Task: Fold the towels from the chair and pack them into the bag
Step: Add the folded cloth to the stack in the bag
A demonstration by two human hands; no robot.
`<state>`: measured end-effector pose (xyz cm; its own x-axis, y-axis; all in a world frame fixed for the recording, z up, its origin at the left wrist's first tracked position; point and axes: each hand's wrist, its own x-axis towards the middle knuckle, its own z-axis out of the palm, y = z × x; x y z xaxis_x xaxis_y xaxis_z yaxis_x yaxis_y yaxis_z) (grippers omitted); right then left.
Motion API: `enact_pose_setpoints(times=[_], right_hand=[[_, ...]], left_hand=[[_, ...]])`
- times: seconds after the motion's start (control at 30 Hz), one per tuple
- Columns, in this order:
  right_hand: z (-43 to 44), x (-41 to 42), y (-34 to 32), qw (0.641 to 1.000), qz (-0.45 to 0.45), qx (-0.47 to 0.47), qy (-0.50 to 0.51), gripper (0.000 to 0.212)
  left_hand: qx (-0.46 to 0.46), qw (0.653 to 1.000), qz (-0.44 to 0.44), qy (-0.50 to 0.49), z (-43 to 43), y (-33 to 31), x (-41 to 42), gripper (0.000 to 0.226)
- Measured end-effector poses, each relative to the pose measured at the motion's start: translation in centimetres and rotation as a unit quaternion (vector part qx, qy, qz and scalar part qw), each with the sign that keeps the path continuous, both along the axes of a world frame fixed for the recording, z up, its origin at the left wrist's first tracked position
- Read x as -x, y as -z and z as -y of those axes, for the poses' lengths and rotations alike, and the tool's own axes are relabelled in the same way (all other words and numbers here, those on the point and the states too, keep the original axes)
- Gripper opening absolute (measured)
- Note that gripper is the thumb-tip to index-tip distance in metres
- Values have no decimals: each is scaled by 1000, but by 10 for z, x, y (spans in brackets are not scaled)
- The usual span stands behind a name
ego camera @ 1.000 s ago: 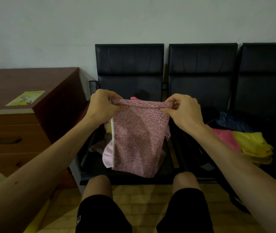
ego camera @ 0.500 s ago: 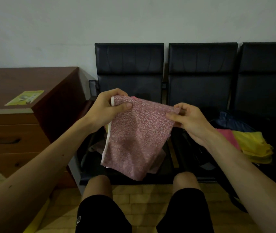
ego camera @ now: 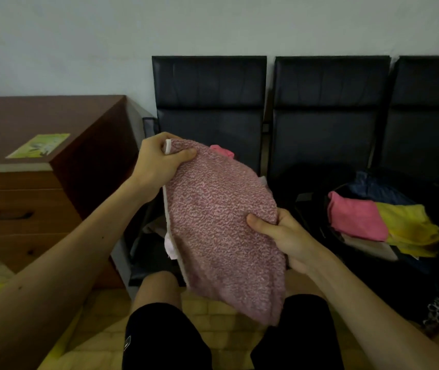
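Both hands are closed on the speckled pink towel (ego camera: pixel 221 222): the left hand (ego camera: pixel 159 164) pinches its top corner, thumb on the front, and the right hand (ego camera: pixel 285 236) grips its right edge lower down. The towel hangs slanted in the air before the leftmost chair (ego camera: pixel 210 102), apart from the dark bag (ego camera: pixel 309 209) holding a folded pink towel (ego camera: pixel 354 220) and a yellow one (ego camera: pixel 410 225). Half a second ago the right hand held the top edge nearly level with the left; it has since dropped lower and nearer the person.
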<state>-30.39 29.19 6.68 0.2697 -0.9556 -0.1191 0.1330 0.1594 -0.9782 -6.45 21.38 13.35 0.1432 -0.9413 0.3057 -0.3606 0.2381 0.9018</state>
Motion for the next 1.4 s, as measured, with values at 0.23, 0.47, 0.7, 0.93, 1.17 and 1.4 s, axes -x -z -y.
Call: enact_pose_setpoints(times=[0.23,0.47,0.7,0.93,1.17,1.4], right_hand=[[1,-6,-24,995,92,-2,45,34],[13,-5,-31,986,141,-40,83,42],[24,14,5,988,-13,-139,69,49],[32,23,-16,993,-75,22,87,61],[41,24,-60,935,-268,206,110,75],[42,17,-104,878,-355,291,132,51]], left_hand=[[-265,854,-415,167,-23,26,4,63],[-308,799,-447,260,-53,60,24,88],[-252,935,-171,180,-42,62,15,29],[-214,953,-173,128,-29,51,18,16],[-200,951,-137,194,-6,16,-5,40],[-112,978,-79,158,4,-17,-12,33]])
